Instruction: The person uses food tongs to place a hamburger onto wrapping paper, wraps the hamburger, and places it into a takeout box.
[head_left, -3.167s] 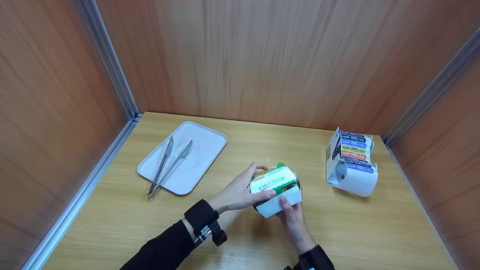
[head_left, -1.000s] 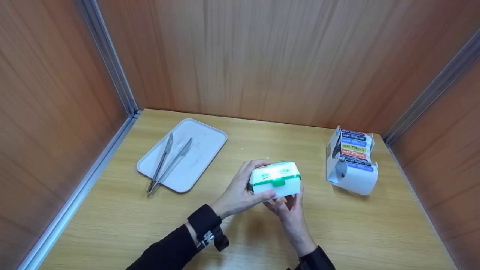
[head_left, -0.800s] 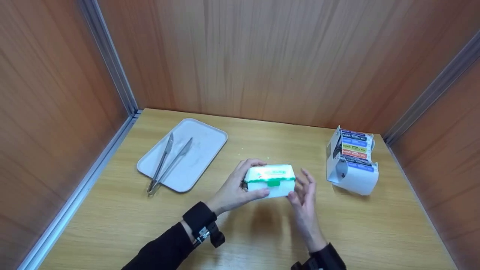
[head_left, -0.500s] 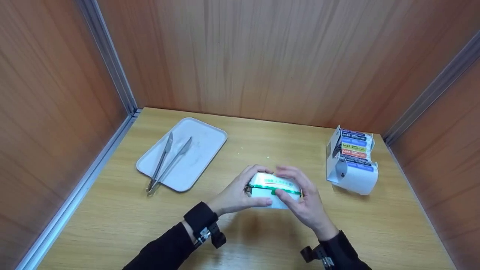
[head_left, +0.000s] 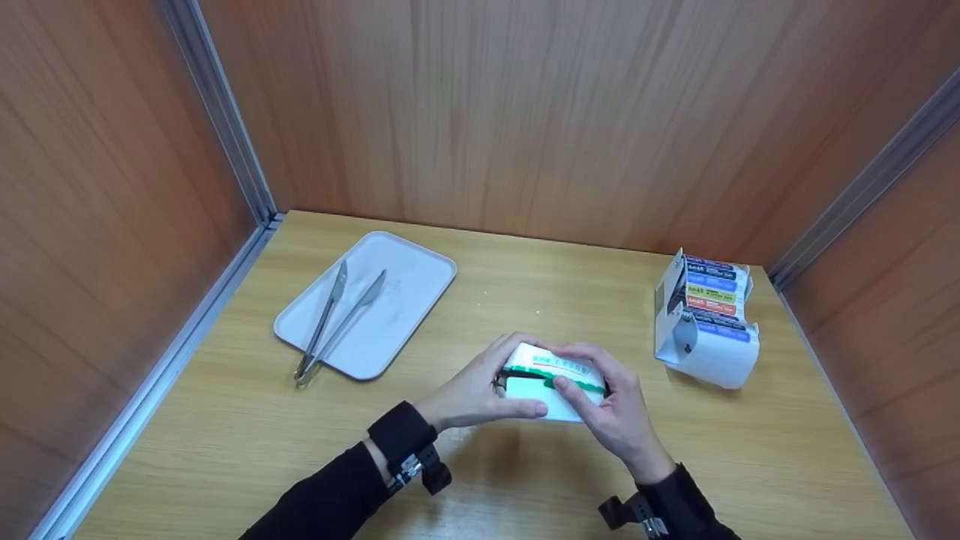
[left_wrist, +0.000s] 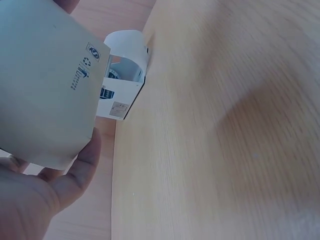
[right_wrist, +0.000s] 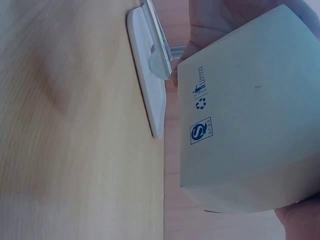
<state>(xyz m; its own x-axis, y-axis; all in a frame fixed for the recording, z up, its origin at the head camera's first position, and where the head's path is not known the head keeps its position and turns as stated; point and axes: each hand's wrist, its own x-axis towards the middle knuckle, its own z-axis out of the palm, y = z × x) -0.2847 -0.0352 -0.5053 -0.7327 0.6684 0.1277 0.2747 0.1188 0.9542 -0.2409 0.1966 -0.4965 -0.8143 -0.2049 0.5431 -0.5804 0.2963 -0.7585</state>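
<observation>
In the head view a white and green clamshell burger box (head_left: 529, 388) is held above the table between both hands. My left hand (head_left: 472, 390) grips its left side, thumb along the lower front. My right hand (head_left: 619, 409) grips the right side, fingers over the top and thumb at the green tab on the front seam. The lid is down, with a dark gap along the seam's left part. Both wrist views show the carton's underside (left_wrist: 47, 85) with small printed marks, raised off the tabletop.
At the left a white tray (head_left: 409, 289) carries metal tongs (head_left: 322, 326), whose hinge end overhangs the near edge. An open white carton (head_left: 712, 352) with coloured strips stands at the back right. Wooden panels (head_left: 487, 112) enclose the table. Small specks lie mid-table.
The burger box has turned and its lid has come down over the front panel. My right hand has moved from underneath up round the right side, its thumb now on the tab.
</observation>
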